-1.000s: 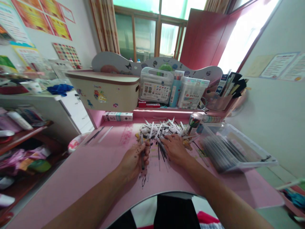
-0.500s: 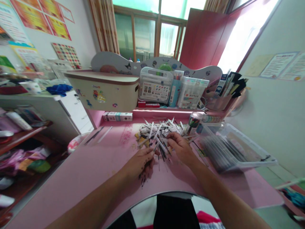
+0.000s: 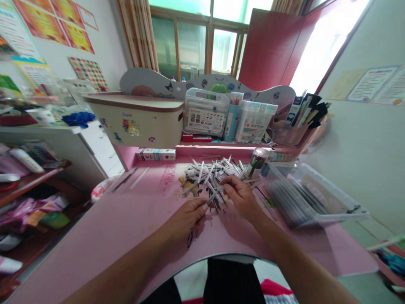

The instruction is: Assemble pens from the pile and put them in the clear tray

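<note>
My left hand is closed, gripping the near end of a slim greyish pen between thumb and fingers. My right hand pinches at the pen's far end, its fingertips close to the pile. Behind both hands spreads a jumbled heap of white pens with thin black sticks among them, on the pink desk. Several small dark bits lie under my left wrist. What each fingertip presses on is partly hidden.
On the right stands a clear plastic box holding dark thin sticks. A can of pens stands behind my right hand. Two thin sticks lie to the left. Along the shelf are a lidded bin and marker cases.
My left hand has turned and its fingers have drawn in, and the pen now spans toward my right hand. My right hand has barely moved.
</note>
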